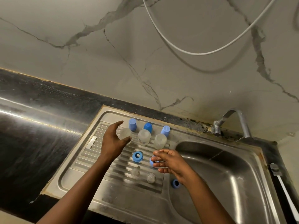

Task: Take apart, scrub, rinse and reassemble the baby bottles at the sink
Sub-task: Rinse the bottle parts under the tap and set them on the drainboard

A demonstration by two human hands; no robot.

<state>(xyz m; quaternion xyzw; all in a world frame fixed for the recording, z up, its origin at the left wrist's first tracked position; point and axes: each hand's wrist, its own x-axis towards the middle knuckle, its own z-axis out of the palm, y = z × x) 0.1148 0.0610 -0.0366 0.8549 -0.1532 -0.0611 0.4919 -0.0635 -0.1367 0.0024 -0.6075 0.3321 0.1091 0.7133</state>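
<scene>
Three clear bottle bodies stand upside down on the ribbed drainboard [90,152]: left [125,133], middle [144,136], right [159,141]. Behind them stand three blue caps [132,124], [148,127], [165,130]. My left hand [113,139] curls around the left bottle with fingers spread, thumb at its base; contact is unclear. A blue collar ring [137,156] lies in front. My right hand [169,162] hovers open over a second blue ring [152,160], partly hiding it. Two clear teats [135,171], [151,178] lie nearer me. A third blue ring [175,183] sits beside my right wrist.
The steel sink basin [226,175] is at the right, with a curved tap [234,120] behind it. A bottle brush with a white handle [284,188] lies along the right rim. A white hose [194,52] hangs across the marbled wall. Dark countertop lies left.
</scene>
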